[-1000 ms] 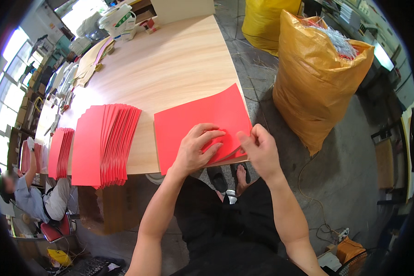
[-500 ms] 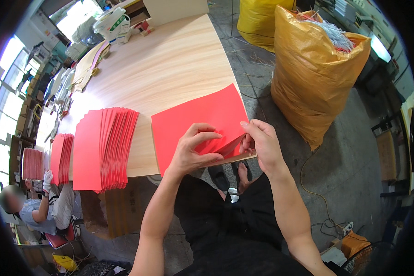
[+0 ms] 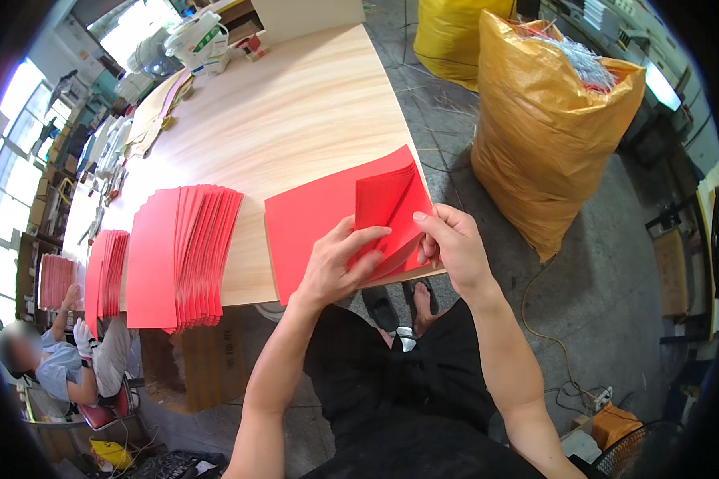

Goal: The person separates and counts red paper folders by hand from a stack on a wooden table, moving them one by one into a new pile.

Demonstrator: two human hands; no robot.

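Observation:
A stack of red paper sheets (image 3: 307, 203) lies at the near right corner of the wooden table. Several of its sheets are bent up, making a raised flap (image 3: 373, 199). My right hand (image 3: 454, 243) pinches the sheets' edge between thumb and fingers at the stack's right side. Against the bent sheets, beside the flap, rests my left hand (image 3: 339, 259); its fingers are apart and slightly curled, with the fingertips partly smeared by motion. A fanned pile of red paper (image 3: 153, 263) lies to the left, near the table's front edge.
Further left are a smaller red pile (image 3: 96, 275) and a co-worker (image 3: 64, 367) seated by the table (image 3: 319, 104). A white bucket (image 3: 192, 44) stands at the far end. Right of the table, an orange sack (image 3: 551, 120) full of shredded strips stands on the floor.
The bent sheets have risen into a visible flap over the stack. My left fingers have shifted slightly; my right hand stays nearly in place. The co-worker's gloved hand has moved down from the small pile.

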